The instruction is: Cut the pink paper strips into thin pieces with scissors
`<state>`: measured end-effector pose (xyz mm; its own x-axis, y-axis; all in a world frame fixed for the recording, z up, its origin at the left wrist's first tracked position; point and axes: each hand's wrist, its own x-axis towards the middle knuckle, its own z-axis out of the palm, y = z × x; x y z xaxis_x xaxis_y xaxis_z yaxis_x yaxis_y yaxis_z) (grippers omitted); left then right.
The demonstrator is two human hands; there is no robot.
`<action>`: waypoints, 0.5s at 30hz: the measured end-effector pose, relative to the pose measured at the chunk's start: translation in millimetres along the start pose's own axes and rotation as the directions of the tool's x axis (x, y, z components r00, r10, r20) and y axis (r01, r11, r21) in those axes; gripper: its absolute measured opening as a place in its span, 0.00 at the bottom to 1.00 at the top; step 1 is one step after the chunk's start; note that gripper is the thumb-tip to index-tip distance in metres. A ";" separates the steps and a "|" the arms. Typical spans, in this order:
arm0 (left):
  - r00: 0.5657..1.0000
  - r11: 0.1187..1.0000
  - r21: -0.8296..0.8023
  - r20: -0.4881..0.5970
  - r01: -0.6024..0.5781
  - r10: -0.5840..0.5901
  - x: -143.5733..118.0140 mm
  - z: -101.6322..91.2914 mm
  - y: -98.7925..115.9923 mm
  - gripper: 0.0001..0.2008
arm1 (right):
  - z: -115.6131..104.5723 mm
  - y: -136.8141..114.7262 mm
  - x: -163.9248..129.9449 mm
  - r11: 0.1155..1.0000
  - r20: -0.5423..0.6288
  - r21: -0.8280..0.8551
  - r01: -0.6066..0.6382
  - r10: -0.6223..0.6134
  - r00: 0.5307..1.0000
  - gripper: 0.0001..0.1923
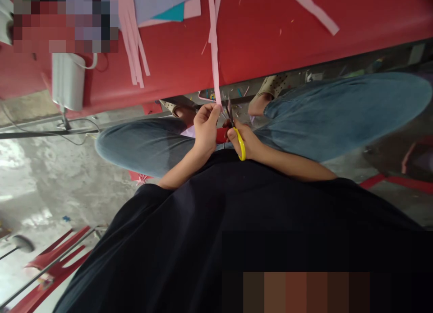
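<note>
My left hand (206, 128) pinches the lower end of a long pink paper strip (215, 62), which runs up over the table edge onto the red tabletop. In my right hand (246, 139) are scissors with a yellow handle (241, 146). Their dark blades (230, 112) point up and stand slightly apart, just right of the strip's end. Both hands are close together above my lap, between my knees. Whether the blades touch the paper I cannot tell.
On the red table (250, 38) lie more pink strips (131, 42), purple and teal sheets (162, 4) and small scraps. A white power adapter (68, 80) with a cable hangs near the left edge. Paper bits litter the floor below; a red chair (57, 259) is at lower left.
</note>
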<state>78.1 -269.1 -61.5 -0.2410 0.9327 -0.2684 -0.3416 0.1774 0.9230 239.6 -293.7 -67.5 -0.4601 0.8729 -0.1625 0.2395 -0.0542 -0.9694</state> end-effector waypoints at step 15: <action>0.989 0.992 -0.036 -0.081 0.125 -0.127 -10.5 28.1 21.8 0.13 | -2.5 -0.3 -6.3 0.998 -0.022 0.061 0.017 -0.015 1.000 0.35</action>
<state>98.8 -266.1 -30.8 -0.2689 0.8738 -0.4052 -0.4017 0.2807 0.8717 244.5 -298.0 -65.8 -0.4446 0.8842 -0.1433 0.1793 -0.0689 -0.9814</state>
